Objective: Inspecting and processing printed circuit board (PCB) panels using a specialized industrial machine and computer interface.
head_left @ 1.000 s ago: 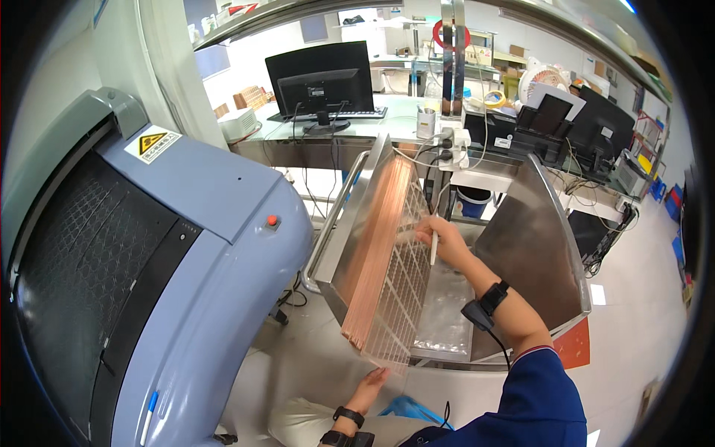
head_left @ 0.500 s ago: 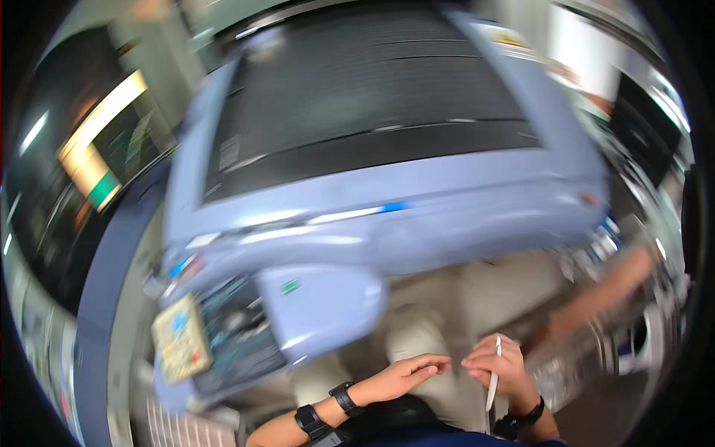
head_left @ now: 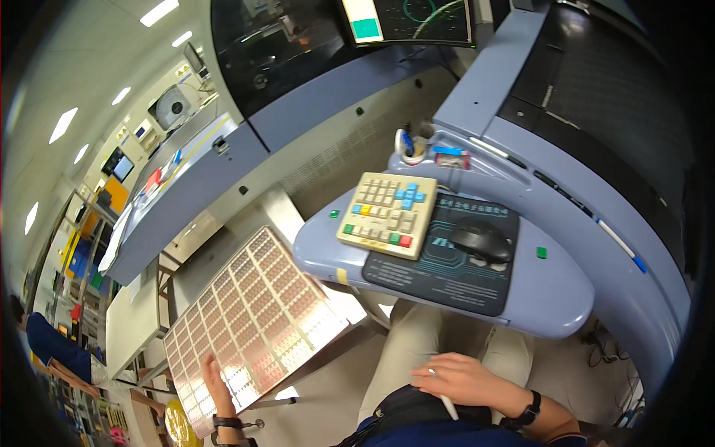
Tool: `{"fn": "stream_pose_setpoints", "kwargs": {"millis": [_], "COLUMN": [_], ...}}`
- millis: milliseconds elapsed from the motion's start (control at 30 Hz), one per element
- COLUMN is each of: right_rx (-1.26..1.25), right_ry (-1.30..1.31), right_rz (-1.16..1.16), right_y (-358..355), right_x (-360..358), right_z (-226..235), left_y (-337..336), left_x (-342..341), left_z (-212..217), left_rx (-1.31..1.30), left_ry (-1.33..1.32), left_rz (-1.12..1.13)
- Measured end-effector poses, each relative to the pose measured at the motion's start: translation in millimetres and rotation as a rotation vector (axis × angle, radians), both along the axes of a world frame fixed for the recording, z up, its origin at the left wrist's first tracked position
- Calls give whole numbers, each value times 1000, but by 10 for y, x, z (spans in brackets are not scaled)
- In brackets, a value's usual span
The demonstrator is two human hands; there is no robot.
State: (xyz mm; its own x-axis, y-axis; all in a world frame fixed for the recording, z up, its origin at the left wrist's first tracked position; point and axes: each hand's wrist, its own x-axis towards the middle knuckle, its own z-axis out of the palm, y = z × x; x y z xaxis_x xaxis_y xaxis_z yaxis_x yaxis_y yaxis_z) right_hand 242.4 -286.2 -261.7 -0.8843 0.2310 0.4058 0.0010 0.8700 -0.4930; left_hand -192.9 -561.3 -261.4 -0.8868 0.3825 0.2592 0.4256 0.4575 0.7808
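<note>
A large copper-coloured panel (head_left: 261, 305) with a grid of small printed patterns lies to my left, slightly tilted in view. My left hand (head_left: 217, 384) is over its near-left part, fingers stretched out and nothing gripped; whether it touches the surface I cannot tell. My right hand (head_left: 465, 380) rests above my lap, fingers bent round a thin white pen-like stick (head_left: 449, 407) whose end shows below the fingers. Its upper part is hidden by the hand.
A blue-grey console shelf (head_left: 562, 298) carries a beige keypad (head_left: 387, 216), a black mouse (head_left: 482, 242) on a dark mat (head_left: 439, 287) and a pen cup (head_left: 411, 145). Markers (head_left: 620, 244) lie along the machine's ledge. A person (head_left: 56, 346) is at far left.
My view has swung left, bringing the copper panel into sight. My left hand has moved from beside my right hand out to the panel. My right hand still holds the white stick.
</note>
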Motion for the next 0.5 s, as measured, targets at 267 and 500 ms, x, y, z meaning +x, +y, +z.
{"fn": "stream_pose_setpoints", "kwargs": {"millis": [267, 500], "right_rx": [139, 29], "right_ry": [-49, -112], "right_rz": [-16, -49], "right_y": [223, 207], "right_x": [-1566, -1742], "right_z": [-271, -279], "left_y": [-2279, -2452], "left_x": [-1369, -1397], "left_z": [-772, -1022], "left_rx": [-854, -791], "left_ry": [87, 165], "left_rz": [544, 826]}}
